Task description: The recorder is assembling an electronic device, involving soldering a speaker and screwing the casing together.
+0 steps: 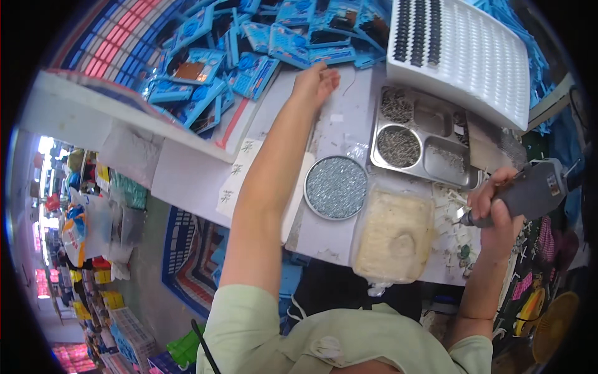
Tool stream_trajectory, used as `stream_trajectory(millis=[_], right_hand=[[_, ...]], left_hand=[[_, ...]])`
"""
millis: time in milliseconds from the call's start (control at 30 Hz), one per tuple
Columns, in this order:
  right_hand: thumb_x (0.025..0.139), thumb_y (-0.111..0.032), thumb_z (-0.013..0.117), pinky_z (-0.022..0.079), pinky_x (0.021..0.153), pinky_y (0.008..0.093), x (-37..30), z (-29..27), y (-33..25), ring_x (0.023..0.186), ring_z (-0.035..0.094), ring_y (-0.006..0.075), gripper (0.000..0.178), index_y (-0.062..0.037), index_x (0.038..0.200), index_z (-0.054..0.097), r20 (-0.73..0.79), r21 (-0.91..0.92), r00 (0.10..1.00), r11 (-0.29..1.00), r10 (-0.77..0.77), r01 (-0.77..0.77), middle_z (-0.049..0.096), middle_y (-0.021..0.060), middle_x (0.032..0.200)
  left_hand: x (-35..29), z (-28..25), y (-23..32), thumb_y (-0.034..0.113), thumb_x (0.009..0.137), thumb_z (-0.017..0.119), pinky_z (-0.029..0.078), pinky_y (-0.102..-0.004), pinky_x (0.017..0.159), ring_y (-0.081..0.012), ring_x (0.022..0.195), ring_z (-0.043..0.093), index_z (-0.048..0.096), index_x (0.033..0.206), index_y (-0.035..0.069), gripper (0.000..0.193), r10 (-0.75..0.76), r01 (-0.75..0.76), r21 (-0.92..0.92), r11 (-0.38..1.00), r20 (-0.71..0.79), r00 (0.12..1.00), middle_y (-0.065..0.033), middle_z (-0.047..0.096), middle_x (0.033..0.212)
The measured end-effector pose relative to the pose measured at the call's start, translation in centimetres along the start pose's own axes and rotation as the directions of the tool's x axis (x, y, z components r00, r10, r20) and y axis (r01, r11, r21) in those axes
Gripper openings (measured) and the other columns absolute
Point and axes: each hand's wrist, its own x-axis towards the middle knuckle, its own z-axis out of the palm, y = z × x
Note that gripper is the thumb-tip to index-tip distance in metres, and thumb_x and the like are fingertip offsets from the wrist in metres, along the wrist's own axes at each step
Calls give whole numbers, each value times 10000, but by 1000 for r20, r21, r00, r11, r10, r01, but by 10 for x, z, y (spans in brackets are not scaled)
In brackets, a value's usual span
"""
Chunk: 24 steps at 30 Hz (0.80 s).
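Note:
My left hand (316,86) reaches to the far side of the table, just short of a heap of blue plastic casings (288,42). Its fingers are loosely bent and a little apart, and I see nothing in them. At the right, my right hand (495,206) is wrapped round a dark grey electric screwdriver (529,190), whose narrow end points left over the table. Between my arms lie a round dish of small silvery pieces (336,187) and a yellowish block in clear plastic (394,235).
A steel compartment tray (423,169) of small metal parts sits beyond the block. Behind it stands a white ridged rack (464,56) with rows of black pieces. White scraps (450,215) lie near my right hand. A blue-and-red basket (187,262) stands below the table's left edge.

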Motion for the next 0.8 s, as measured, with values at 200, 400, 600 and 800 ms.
stream_trajectory(millis=[200,400,600,800], right_hand=[[844,-354,788,469,608,301,-5,-21,-15,567,512,116,544,-29,1151,478,-68,-17,997,999,48,-49,521,11,655],[849,-385,786,470,614,287,-7,-33,-17,555,490,102,550,-47,1140,464,-39,-26,989,989,145,-146,512,1,654],[860,-315,745,480,629,306,-10,-44,-8,560,494,109,502,-31,1164,465,-100,-97,992,991,78,-87,516,12,657],[871,-191,742,511,792,291,-12,-24,-21,853,639,157,689,30,1424,396,-200,-384,955,914,-221,131,652,91,941]], left_hand=[[126,102,3,288,910,663,538,-468,924,-397,997,659,540,1098,-72,424,714,-366,764,531,-171,679,-245,650,988],[231,71,47,609,688,820,515,-375,998,-328,1175,659,691,1186,-66,849,353,34,824,566,-279,893,-226,666,1277],[170,145,39,401,647,896,547,-424,879,-338,999,687,672,1118,-37,681,572,-165,853,495,-177,801,-207,688,1133],[68,72,158,329,643,865,512,-463,891,-349,978,630,607,1140,23,638,987,-686,728,-27,128,98,-198,630,1093]])
